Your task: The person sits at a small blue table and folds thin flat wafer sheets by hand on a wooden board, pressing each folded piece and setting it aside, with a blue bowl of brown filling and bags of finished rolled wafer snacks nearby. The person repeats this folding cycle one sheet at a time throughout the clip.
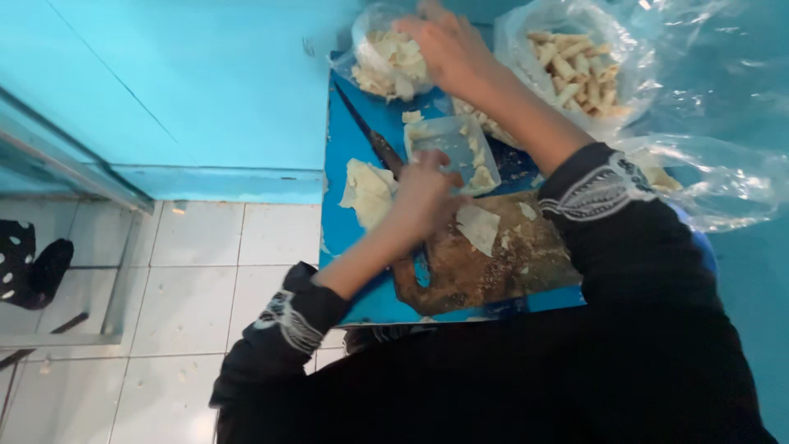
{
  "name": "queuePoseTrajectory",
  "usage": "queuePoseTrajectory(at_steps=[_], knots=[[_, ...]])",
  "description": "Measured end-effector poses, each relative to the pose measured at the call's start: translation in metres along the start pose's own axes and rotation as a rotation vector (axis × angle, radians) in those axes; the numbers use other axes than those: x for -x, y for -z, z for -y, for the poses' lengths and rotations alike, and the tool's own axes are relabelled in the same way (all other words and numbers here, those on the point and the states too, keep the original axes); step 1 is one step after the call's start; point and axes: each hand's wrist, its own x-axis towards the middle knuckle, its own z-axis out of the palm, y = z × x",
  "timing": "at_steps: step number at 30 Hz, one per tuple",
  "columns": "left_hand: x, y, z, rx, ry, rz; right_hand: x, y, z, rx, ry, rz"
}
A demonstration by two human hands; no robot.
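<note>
on the blue table (pixel 353 271), left hand (pixel 423 197) clutching clear tray (pixel 452 148); right hand (pixel 448 45) spread over bag of wrappers (pixel 386 62)

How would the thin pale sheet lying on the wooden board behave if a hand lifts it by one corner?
The pale sheet looks very thin and lies flat on the wooden board, so it would probably droop, not stay stiff. It seems light for its size. The similar sheet nearby lies crumpled, so it may fold or tear easily.

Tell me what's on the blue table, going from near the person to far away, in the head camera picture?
Wooden cutting board → left hand → clear plastic container → right hand at the clear bag of pale scraps.
</note>
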Motion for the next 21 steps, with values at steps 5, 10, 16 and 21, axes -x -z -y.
queuePoseTrajectory(at_steps=[5,10,16,21], knots=[[0.014,-0.044,-0.031,-0.436,-0.112,0.119,0.049,0.052,0.028,-0.08,0.141,0.328],[0.009,-0.056,-0.022,-0.238,-0.062,0.12,0.133,0.14,0.07,-0.034,0.065,0.564],[0.004,-0.03,-0.022,0.153,0.058,0.082,0.242,0.218,0.089,-0.395,-0.314,0.238],[0.027,0.005,-0.046,1.145,0.393,0.176,0.285,0.141,0.093,-0.984,-0.696,-0.107]])
